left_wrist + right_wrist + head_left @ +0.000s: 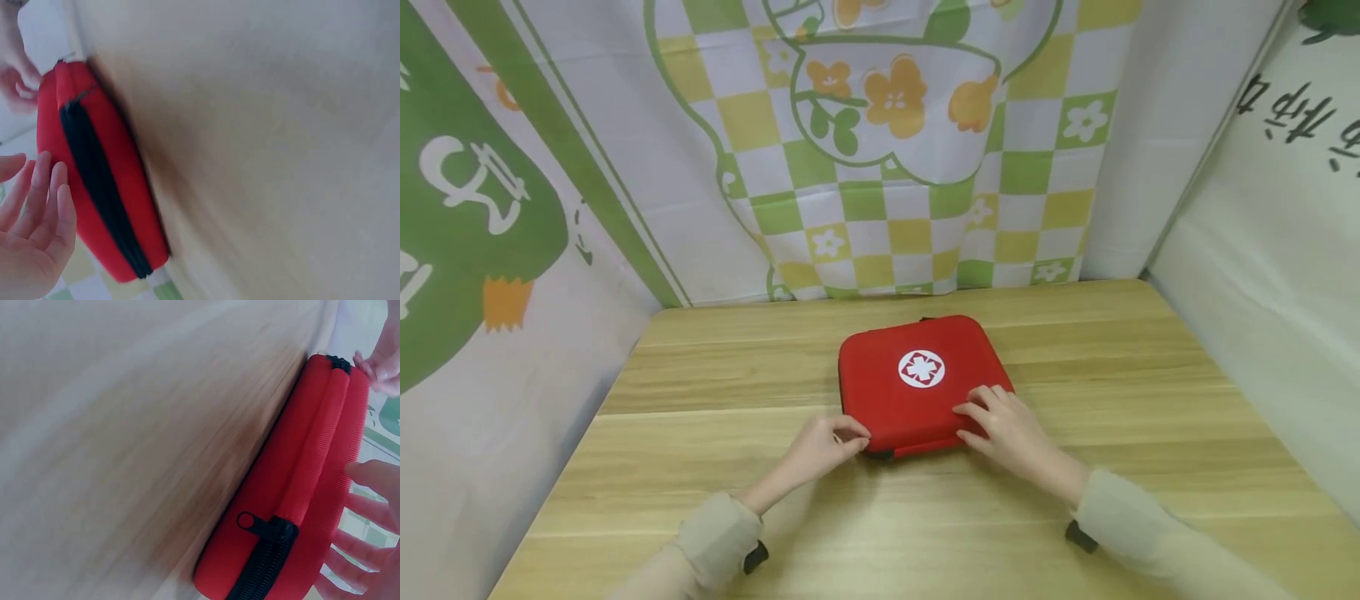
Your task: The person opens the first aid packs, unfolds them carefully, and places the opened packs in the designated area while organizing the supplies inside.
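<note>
A red zippered case (895, 400) with a white round emblem (921, 368) showing a cross lies flat on the wooden table. My left hand (831, 450) is at its near left corner, fingertips against the edge. The left wrist view shows that hand's fingers (44, 187) loosely extended beside the case's red side, with the thumb apart from them. At the near right part of the lid, my right hand (1003, 429) rests its spread fingertips. A black zipper pull (259, 526) hangs at the end of the black zipper (262, 569) in the right wrist view.
The wooden table (715, 367) reaches back to a checkered cloth (880, 208) with flower prints. White printed sheets stand along the left side (602, 333) and the right side (1262, 275). Each sleeve has a black wrist strap at its cuff.
</note>
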Motion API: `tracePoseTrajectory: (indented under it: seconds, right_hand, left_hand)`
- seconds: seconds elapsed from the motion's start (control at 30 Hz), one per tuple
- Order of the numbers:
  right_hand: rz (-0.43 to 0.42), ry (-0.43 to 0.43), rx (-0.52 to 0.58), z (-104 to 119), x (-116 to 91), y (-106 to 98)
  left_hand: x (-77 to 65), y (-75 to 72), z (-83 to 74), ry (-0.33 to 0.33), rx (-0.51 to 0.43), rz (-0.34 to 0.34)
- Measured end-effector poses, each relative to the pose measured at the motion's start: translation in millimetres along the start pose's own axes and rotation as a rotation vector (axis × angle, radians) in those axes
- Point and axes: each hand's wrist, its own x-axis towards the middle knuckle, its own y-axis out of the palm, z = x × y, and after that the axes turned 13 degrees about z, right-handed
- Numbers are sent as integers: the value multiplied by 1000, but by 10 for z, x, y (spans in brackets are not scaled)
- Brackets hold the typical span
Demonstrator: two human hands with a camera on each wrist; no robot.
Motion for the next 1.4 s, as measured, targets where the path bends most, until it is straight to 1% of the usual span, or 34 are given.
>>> tracePoseTrajectory:
  seconds: [0.17,0.3,0.37,0.43,0.47,0.53,0.63,0.7,0.8,0.9,0.97,1.0,1.13,1.2,1.23,1.4]
  right_hand:
    - [-57,10,80,57,-71,1]
    - [-129,14,152,108,-134,14]
    - [-152,32,186,138,-165,17]
    - [-152,66,230,169,-196,14]
    - [-143,90,260,185,-211,9]
    - [-108,157,341,216,-241,-4]
    - [-40,275,479,260,-276,-24]
    - [1,344,555,287,-295,-29]
    - [34,398,618,314,-317,-17]
    - [53,413,643,320,-337,11]
    - [69,420,666,318,-345,27]
    - [78,424,673,319,-346,29]
    - [96,434,683,342,-336,25]
    - [94,443,677,357,-322,29]
    - [89,445,677,362,-315,38]
    - [70,479,674,366,-261,101]
  left_hand:
    - [122,-174,5,4,1,-82]
    - [283,-289,71,20,-8,-131]
    - [371,-334,107,21,-15,-157]
    - [458,-375,138,22,-26,-174]
    - [501,-395,155,15,-28,-180]
    - [596,-436,196,26,-37,-187]
    - [738,-506,270,41,-51,-182]
    - [822,-553,331,35,-56,-177]
    - [913,-616,429,2,-73,-162]
    - [967,-657,513,-34,-98,-134]
    - [991,-671,552,-73,-137,-113]
    - [986,-681,526,-91,-164,-98]
    - [1013,-693,574,-149,-218,-56]
    - [1021,-689,595,-156,-239,-30]
    - [1038,-678,639,-162,-241,-22]
    - [1055,-640,646,-179,-364,9]
